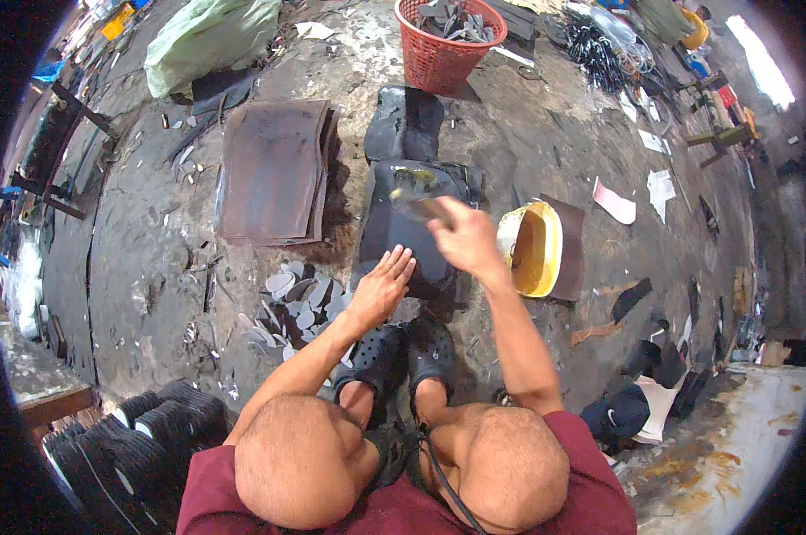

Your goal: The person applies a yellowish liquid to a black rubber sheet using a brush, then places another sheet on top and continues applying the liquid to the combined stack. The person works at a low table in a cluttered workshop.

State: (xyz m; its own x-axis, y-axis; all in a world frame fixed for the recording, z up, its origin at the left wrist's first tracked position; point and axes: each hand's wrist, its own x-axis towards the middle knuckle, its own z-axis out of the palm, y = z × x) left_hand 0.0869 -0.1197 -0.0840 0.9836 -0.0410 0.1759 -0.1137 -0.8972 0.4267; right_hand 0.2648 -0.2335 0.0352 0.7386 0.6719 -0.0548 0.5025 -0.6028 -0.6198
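R hand grips blurred brush-like tool, my L hand flat on black sheet; I'd use thin, even strokes.

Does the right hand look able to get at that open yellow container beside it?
Probably yes: the right hand is just left of the open yellow container, with nothing visible standing between them. It grips a blurred tool, though, so grasping the container might mean putting that down first.
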